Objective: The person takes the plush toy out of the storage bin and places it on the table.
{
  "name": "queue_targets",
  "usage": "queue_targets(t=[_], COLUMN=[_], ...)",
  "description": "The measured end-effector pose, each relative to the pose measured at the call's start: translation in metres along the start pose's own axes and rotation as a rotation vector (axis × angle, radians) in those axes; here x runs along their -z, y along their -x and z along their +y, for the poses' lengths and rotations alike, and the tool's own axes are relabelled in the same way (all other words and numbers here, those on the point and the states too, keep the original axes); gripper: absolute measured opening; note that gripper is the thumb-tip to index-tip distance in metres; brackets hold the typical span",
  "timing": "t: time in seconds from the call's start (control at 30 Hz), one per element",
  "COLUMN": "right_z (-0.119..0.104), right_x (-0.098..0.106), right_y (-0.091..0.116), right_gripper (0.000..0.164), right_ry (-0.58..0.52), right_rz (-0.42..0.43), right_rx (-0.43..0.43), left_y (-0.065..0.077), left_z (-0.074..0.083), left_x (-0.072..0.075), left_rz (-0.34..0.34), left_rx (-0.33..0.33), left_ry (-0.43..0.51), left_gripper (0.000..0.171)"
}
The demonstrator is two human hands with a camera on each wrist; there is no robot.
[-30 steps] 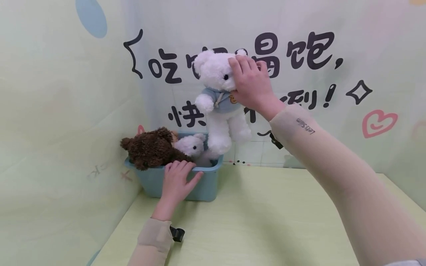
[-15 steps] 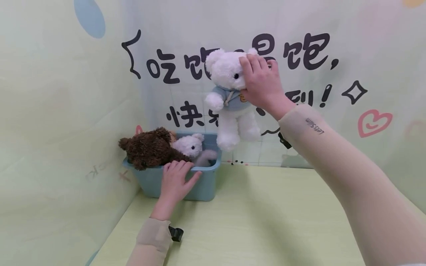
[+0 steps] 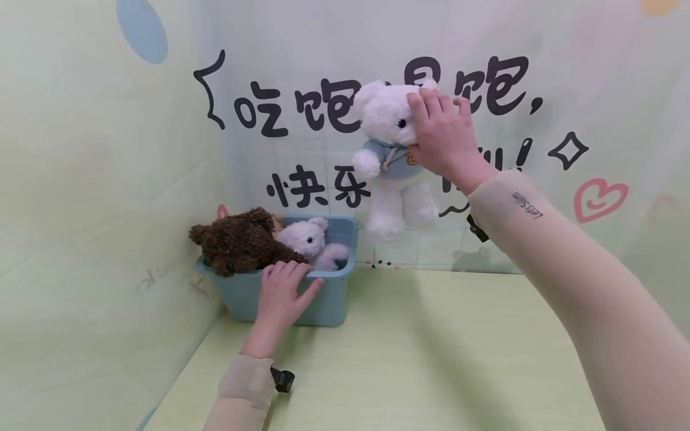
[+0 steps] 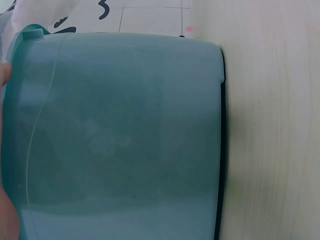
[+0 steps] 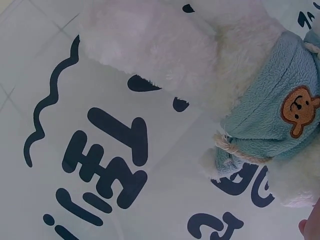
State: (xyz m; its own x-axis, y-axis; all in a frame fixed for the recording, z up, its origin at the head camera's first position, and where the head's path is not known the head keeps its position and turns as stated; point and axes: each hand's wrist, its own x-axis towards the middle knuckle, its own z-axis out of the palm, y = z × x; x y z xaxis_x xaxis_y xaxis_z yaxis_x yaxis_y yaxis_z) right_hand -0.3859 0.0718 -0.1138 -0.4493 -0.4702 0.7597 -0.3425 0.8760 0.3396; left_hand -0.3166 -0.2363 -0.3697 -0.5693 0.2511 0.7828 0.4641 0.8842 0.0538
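My right hand [image 3: 444, 129] grips a white teddy bear [image 3: 396, 158] by the side of its head, holding it up in the air. The bear hangs upright with its legs down and wears a light-blue hoodie [image 5: 280, 100] with a brown bear-face patch. My left hand [image 3: 280, 293] holds the near rim of a blue plastic bin [image 3: 323, 305], fingers over the edge and thumb along the outside. A brown plush toy [image 3: 237, 242] sticks out over the bin's left end. Beside it inside lies a white plush toy [image 3: 306, 238], partly hidden.
The bin stands on a pale wooden table [image 3: 404, 347], near the left wall [image 3: 97, 239]. Behind the table hangs a backdrop [image 3: 302, 36] printed with large black characters and a pink heart [image 3: 600, 199].
My right hand has carried the white teddy bear to the right, away from above the bin, so its feet no longer overlap the rim. The left hand stays on the bin.
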Motion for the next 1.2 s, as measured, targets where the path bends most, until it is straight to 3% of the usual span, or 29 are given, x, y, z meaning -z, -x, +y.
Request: queue_targets(t=[0.77, 1.2], right_z=[0.046, 0.069], right_x=[-0.002, -0.002], right_y=[0.028, 0.045], right_gripper=[0.069, 0.068], right_ry=[0.045, 0.066], right_rz=[-0.101, -0.102], right_rx=[-0.086, -0.11], left_y=[0.001, 0.001], left_z=[-0.001, -0.001], left_x=[-0.005, -0.005], left_rz=[0.009, 0.011], left_rx=[-0.001, 0.002], left_ry=[-0.001, 0.009], left_gripper=[0.037, 0.036])
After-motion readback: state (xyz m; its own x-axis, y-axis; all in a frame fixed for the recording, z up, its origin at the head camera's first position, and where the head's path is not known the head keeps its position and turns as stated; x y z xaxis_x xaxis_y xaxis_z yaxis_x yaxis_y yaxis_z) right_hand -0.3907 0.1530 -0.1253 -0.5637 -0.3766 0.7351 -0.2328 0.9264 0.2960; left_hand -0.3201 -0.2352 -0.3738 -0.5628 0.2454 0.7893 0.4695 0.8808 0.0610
